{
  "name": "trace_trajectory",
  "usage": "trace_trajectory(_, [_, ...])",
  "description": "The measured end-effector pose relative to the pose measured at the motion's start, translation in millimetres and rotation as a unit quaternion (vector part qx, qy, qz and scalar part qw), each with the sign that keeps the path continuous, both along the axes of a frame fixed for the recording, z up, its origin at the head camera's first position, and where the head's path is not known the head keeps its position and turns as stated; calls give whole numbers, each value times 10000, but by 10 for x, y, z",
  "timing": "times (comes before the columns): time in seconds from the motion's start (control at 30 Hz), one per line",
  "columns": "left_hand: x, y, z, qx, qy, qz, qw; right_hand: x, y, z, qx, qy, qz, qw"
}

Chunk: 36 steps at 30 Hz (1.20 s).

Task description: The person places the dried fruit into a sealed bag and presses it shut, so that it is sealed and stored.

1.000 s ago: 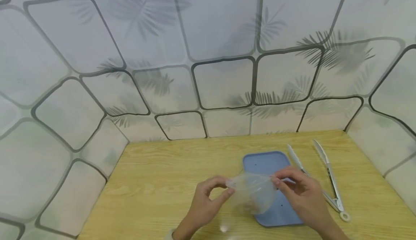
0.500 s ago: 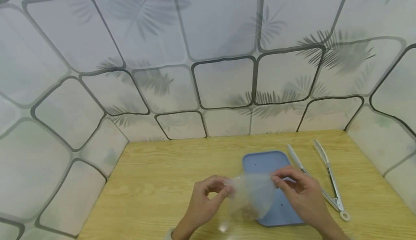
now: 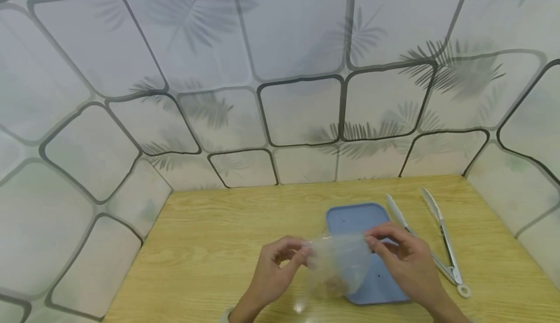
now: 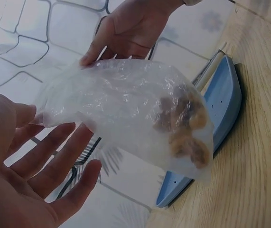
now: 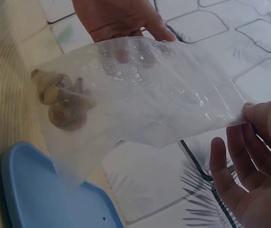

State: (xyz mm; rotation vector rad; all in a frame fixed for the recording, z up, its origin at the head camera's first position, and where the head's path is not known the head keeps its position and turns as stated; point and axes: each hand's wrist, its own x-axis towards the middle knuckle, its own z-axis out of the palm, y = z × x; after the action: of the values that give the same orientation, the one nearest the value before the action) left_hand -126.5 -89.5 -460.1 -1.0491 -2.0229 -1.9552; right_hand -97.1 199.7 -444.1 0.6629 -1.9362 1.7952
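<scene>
A clear plastic bag (image 3: 339, 260) hangs between my hands, with its top edge stretched from one to the other. My left hand (image 3: 276, 269) pinches one top corner between thumb and fingers. The opposite corner is pinched by my right hand (image 3: 407, 262). Several brown pieces, mushroom-like in shape (image 5: 68, 102), lie at the bottom of the bag and look hazy through the plastic. Behind and below the bag, a blue tray (image 3: 380, 289) rests on the table, partly hidden by the bag and the right hand.
Metal tongs (image 3: 447, 245) with a pale ring at the end lie spread on the wood-grain table (image 3: 210, 245), right of the tray. A patterned covering (image 3: 302, 114) with rounded outlines and leaf prints rises behind the table and along both sides.
My left hand has drifted slightly left, and the bag's top edge has drawn straighter. The brown pieces sit a little farther left. My right hand stays almost in place.
</scene>
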Motion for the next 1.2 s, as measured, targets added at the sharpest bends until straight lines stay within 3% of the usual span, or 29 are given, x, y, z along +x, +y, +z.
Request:
trace_trajectory(0.2, [23,-14,0,-280,-217,391,9986,-2,-6,-3,47,-47,34,10000])
trace_trajectory(0.27, [22,-14,-1,-259,-131,436,9986,3,-11,-7,87,-75,40,9999])
trace_trajectory(0.5, [20,-11,14,-121,482,545,9973,4,-33,-34,264,-120,-92,9995])
trace_trajectory(0.63, [20,-8,26,-124,840,644,9943,2,-31,-74,727,-337,-6,9968])
trace_trajectory(0.73, [17,-12,31,-65,930,652,9935,-12,-4,-137,1260,-767,489,9878])
trace_trajectory(0.87, [10,-24,38,58,907,633,9938,-39,28,-230,2032,-1479,1227,9601])
trace_trajectory(1.0, [10,-27,56,99,926,656,9935,-74,15,-277,2493,-1878,1572,9369])
trace_trajectory(1.2, [0,-15,63,166,952,627,9933,-105,-11,-334,2559,-1803,1741,9336])
